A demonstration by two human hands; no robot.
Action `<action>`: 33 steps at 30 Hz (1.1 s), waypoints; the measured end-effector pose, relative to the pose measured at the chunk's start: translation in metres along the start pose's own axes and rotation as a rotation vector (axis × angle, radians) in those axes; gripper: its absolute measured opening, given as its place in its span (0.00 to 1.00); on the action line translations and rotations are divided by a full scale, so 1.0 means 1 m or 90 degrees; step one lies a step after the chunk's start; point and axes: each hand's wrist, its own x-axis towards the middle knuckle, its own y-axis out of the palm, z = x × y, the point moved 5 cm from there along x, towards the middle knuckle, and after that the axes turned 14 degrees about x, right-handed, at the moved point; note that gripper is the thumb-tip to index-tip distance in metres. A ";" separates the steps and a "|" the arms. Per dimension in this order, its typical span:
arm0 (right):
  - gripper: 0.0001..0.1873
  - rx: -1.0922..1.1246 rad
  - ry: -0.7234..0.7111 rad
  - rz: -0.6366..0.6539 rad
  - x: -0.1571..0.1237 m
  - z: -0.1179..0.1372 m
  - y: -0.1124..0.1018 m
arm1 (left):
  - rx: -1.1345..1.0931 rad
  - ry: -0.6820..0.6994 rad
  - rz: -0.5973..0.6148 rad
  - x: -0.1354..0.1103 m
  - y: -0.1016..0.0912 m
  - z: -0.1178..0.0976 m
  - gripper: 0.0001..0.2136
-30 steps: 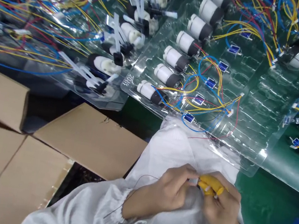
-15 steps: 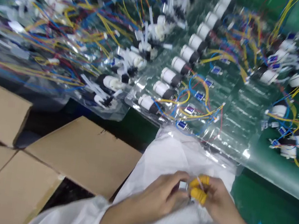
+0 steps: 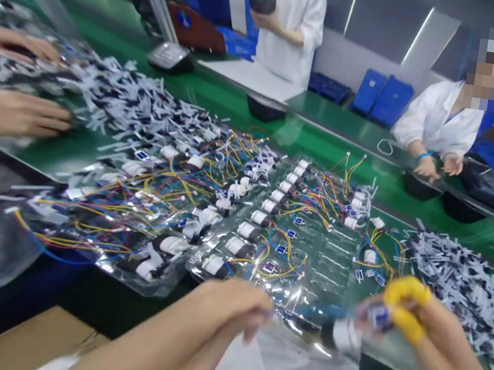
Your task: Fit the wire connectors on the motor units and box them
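My right hand (image 3: 420, 323), with yellow finger cots on thumb and finger, pinches a small blue solenoid in a metal frame (image 3: 379, 317). Beside it, over the front edge of the tray, is a blurred black-and-white motor (image 3: 340, 336). My left hand (image 3: 233, 312) is at the same edge with its fingers bent together; what they hold, if anything, is hidden by blur. In front of both hands lies a clear plastic tray (image 3: 332, 264). A row of white-and-black motors (image 3: 236, 246) fills its left side, with blue solenoids (image 3: 281, 249) and coloured wires to their right.
Wired motors (image 3: 165, 244) heap up left of the tray. Piles of white-and-black small parts lie at back left (image 3: 149, 98) and right (image 3: 463, 283). Another person's hands (image 3: 18, 113) work at far left. Two people in white coats (image 3: 290, 26) are across the line. A cardboard box (image 3: 35, 345) sits lower left.
My view has lifted to show the far side of the line. My hands have moved from my lap up to the tray and drawn apart, the right one bringing the solenoid.
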 end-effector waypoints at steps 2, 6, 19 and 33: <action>0.18 0.045 -0.046 -0.071 0.039 0.000 -0.020 | 0.032 0.030 0.079 0.053 -0.004 -0.007 0.13; 0.32 0.030 -0.074 -0.196 0.109 -0.036 -0.052 | 0.083 0.020 0.051 0.140 -0.002 -0.005 0.12; 0.12 -0.304 -0.220 -0.190 0.122 -0.061 -0.062 | 0.092 0.001 -0.037 0.210 0.024 0.026 0.11; 0.15 -0.580 -0.138 -0.062 0.141 -0.057 -0.033 | 0.149 0.018 -0.046 0.175 0.029 0.023 0.09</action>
